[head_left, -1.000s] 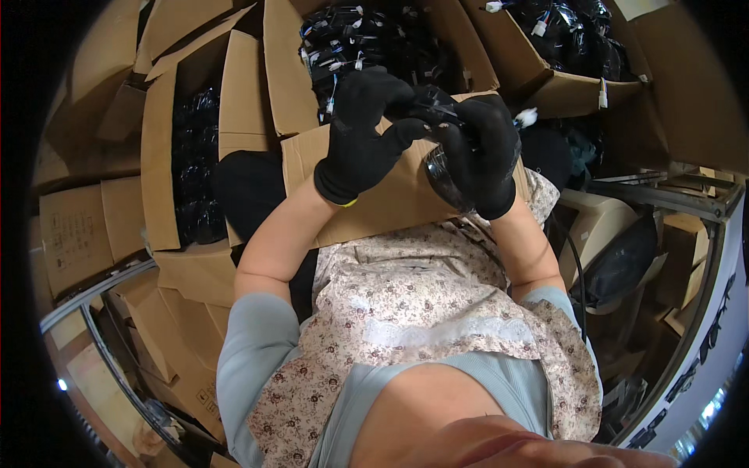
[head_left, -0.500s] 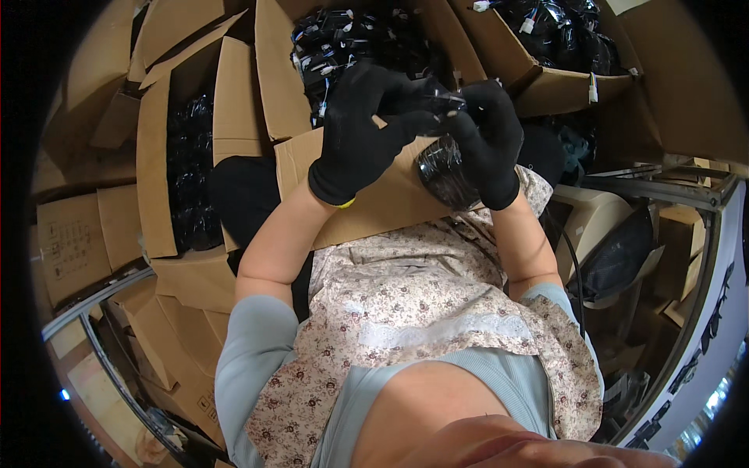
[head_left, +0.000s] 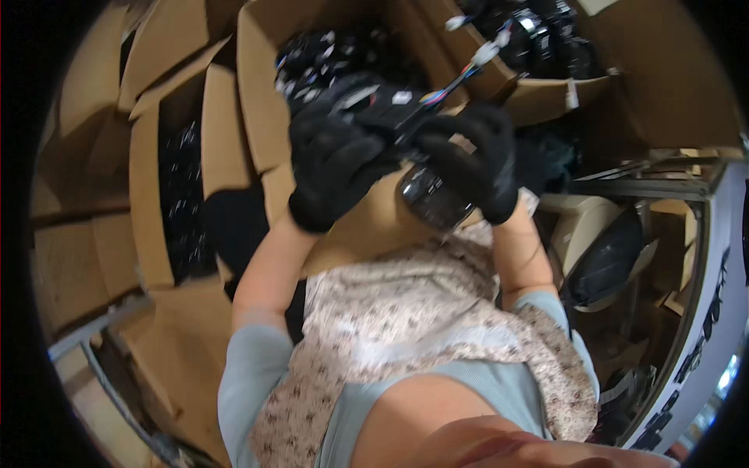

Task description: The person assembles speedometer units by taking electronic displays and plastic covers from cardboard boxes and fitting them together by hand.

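Note:
In black gloves, both my hands hold a black part (head_left: 386, 115) with a bundle of coloured wires (head_left: 446, 92) ending in white connectors (head_left: 485, 53). My left hand (head_left: 331, 168) grips its left side, fingers curled. My right hand (head_left: 472, 152) closes on the other end, beside where the wires come out; its fingertips are partly hidden. Just below my right hand lies a shiny dark rounded thing (head_left: 433, 199), perhaps a roll of film or tape, on a cardboard flap (head_left: 359, 230) over my lap. Motion blurs the held part.
Ahead stands an open carton (head_left: 257, 93) filled with black wired parts (head_left: 335, 58). To its left is a carton of dark wrapped parts (head_left: 181, 203); at far right, another with black bagged parts (head_left: 546, 39). A metal frame (head_left: 702, 191) and a beige machine (head_left: 581, 234) stand at right.
My hands have turned the held part, so its body and wires with white connectors now show, pointing up and right. Both hands sit slightly lower in the picture, and the whole view has shifted a little.

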Demonstrator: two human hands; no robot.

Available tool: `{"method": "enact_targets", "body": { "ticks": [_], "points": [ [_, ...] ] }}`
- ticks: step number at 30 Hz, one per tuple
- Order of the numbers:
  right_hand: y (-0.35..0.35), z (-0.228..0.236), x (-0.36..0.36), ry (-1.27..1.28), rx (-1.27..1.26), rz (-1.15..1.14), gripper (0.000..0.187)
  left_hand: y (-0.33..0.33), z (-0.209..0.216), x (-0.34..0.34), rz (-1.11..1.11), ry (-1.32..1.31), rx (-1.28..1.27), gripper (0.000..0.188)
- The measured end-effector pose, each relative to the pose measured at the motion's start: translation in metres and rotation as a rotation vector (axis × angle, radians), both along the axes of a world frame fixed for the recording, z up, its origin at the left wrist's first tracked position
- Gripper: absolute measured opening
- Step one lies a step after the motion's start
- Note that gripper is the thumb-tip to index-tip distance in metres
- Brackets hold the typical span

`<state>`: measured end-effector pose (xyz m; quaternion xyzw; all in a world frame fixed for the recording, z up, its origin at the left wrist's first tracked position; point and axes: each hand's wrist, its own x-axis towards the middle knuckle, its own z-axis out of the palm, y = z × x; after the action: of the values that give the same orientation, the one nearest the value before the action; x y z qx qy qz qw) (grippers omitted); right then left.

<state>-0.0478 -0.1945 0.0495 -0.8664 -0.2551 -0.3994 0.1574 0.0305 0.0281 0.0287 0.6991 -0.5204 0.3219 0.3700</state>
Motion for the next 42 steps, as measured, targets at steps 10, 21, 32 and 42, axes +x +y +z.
{"method": "enact_targets", "body": {
  "ticks": [10, 21, 32, 42],
  "points": [
    [-0.089, -0.012, 0.069, -0.220, 1.072, -0.115, 0.018, 0.010, -0.013, 0.003, 0.198, 0.421, -0.093, 0.030],
    [-0.314, -0.085, 0.152, -0.050, 1.710, -0.082, 0.011, 0.037, -0.054, -0.002, 0.225, 0.710, 0.127, 0.023],
    [-0.370, -0.103, 0.107, -0.062, 0.590, -0.692, 0.021, 0.026, -0.057, 0.002, 0.101, 0.755, 0.165, 0.023],
    [-0.086, -0.036, 0.044, 0.590, 0.626, -0.193, 0.049, 0.117, -0.050, 0.003, 0.430, 0.476, 0.236, 0.021]
  ]
}}
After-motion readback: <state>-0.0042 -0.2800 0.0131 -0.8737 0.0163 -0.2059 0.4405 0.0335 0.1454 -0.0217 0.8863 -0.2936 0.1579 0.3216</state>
